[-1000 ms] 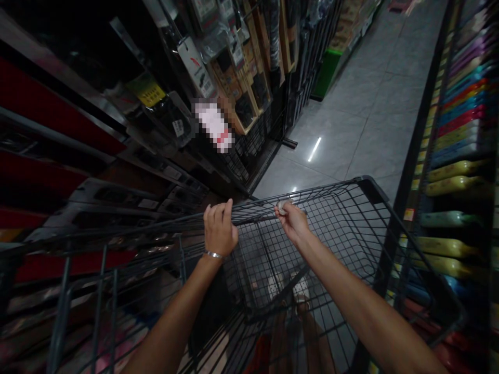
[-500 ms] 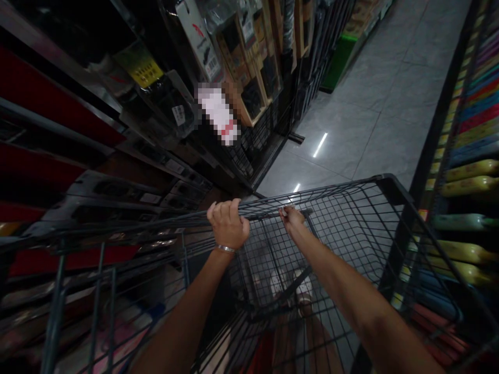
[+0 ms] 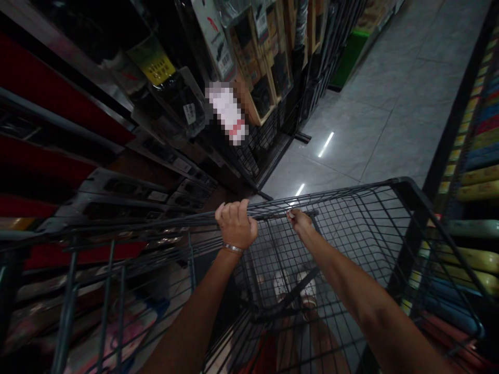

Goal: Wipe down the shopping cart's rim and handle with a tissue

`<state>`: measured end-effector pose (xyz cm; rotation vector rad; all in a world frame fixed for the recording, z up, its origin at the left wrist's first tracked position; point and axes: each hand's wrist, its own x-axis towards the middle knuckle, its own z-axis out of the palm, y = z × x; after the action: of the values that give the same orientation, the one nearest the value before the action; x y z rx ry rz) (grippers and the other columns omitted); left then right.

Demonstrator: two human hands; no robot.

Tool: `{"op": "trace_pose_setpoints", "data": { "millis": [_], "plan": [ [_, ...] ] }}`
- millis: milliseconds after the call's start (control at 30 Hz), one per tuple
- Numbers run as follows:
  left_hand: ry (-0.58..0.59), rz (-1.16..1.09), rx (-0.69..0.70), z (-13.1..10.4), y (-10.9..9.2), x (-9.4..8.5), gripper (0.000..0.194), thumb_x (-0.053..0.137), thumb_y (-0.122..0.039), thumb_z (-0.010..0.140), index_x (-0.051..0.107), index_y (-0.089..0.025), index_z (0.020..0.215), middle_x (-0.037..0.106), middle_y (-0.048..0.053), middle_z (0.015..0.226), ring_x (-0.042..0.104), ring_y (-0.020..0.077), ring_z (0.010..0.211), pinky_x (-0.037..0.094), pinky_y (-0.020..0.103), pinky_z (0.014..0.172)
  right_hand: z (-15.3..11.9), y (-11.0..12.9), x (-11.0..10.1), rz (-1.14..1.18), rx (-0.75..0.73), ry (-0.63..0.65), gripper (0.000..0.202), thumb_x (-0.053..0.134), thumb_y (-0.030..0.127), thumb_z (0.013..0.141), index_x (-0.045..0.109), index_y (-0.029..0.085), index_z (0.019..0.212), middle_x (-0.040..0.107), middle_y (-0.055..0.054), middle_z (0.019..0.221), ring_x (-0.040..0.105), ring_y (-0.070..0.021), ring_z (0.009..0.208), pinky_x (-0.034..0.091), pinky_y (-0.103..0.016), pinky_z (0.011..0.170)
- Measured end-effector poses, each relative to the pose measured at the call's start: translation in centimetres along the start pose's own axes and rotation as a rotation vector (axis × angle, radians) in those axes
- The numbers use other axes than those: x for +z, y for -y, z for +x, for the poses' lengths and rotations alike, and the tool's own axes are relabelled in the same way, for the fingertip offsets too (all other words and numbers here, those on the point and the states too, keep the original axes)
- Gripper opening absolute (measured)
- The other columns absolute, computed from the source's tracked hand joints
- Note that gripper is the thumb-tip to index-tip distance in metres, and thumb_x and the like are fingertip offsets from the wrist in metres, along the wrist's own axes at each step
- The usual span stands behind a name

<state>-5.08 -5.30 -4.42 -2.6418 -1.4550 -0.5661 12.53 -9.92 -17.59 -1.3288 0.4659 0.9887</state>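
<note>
A dark wire shopping cart (image 3: 407, 191) stretches across the head view in front of me. My left hand (image 3: 236, 224), with a bracelet at the wrist, is wrapped over the cart's top rim, its fingers closed. To its right, my right hand (image 3: 300, 220) is closed just under the same rim, inside the basket. A small pale bit shows at its fingertips; whether that is a fingernail or a held thing I cannot make out. Through the wire mesh I see light shoes (image 3: 307, 289) on the floor.
Packaged goods (image 3: 259, 62) hang on a dark rack at the left, beside red shelf edges (image 3: 35, 166). Rows of coloured items (image 3: 475, 228) line the right shelf. Tiled floor (image 3: 362, 130) runs between them, past a green box (image 3: 349, 59).
The whole view has shifted a little, so racks, cart and hands all sit slightly further right. Both hands keep their places at the cart's rim.
</note>
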Motion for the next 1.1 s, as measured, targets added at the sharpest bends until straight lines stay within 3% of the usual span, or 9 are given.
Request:
{"op": "trace_pose_setpoints", "data": {
  "millis": [233, 567, 733, 900, 1100],
  "plan": [
    [0.01, -0.008, 0.02, 0.1, 0.1, -0.1, 0.045, 0.053, -0.025, 0.072, 0.058, -0.013, 0.114, 0.061, 0.012, 0.098, 0.052, 0.0288, 0.1, 0.028, 0.051, 0.101, -3.0, 0.8, 1.4, -0.114, 0.155, -0.033, 0.03, 0.058, 0.034, 0.092, 0.058, 0.016, 0.115, 0.062, -0.006, 0.109, 0.063, -0.0158, 0.088, 0.056, -0.034, 0.074],
    [0.006, -0.005, 0.03, 0.4, -0.1, -0.7, 0.046, 0.053, -0.022, 0.07, 0.057, -0.012, 0.115, 0.061, 0.013, 0.099, 0.052, 0.0293, 0.1, 0.03, 0.051, 0.1, -10.0, 1.5, 4.1, -0.051, 0.043, 0.143, 0.024, 0.058, 0.033, 0.092, 0.06, 0.014, 0.106, 0.064, -0.003, 0.097, 0.063, -0.0118, 0.076, 0.055, -0.028, 0.065],
    [-0.001, -0.002, 0.047, 0.4, -0.1, -0.8, 0.048, 0.053, -0.022, 0.07, 0.057, -0.011, 0.116, 0.06, 0.013, 0.1, 0.052, 0.0297, 0.101, 0.031, 0.051, 0.1, -12.1, 1.6, 4.8, -0.005, -0.01, 0.205, 0.019, 0.059, 0.03, 0.091, 0.061, 0.013, 0.099, 0.063, -0.001, 0.091, 0.061, -0.0103, 0.072, 0.054, -0.026, 0.062],
    [-0.012, -0.009, 0.061, 0.4, 0.0, -0.7, 0.048, 0.053, -0.023, 0.07, 0.057, -0.011, 0.116, 0.06, 0.013, 0.1, 0.051, 0.0298, 0.101, 0.031, 0.051, 0.1, -12.2, 0.9, 4.9, 0.01, -0.055, 0.227, 0.018, 0.06, 0.031, 0.091, 0.061, 0.013, 0.093, 0.063, 0.0, 0.085, 0.06, -0.0093, 0.068, 0.053, -0.025, 0.061],
    [-0.028, -0.01, 0.063, 0.3, 0.0, -0.5, 0.048, 0.054, -0.022, 0.07, 0.057, -0.011, 0.116, 0.06, 0.013, 0.099, 0.051, 0.0294, 0.1, 0.031, 0.051, 0.1, -9.3, -1.4, 4.2, -0.039, -0.047, 0.146, 0.021, 0.059, 0.033, 0.092, 0.061, 0.013, 0.099, 0.064, -0.001, 0.089, 0.062, -0.0103, 0.071, 0.054, -0.026, 0.063]
  ]
}}
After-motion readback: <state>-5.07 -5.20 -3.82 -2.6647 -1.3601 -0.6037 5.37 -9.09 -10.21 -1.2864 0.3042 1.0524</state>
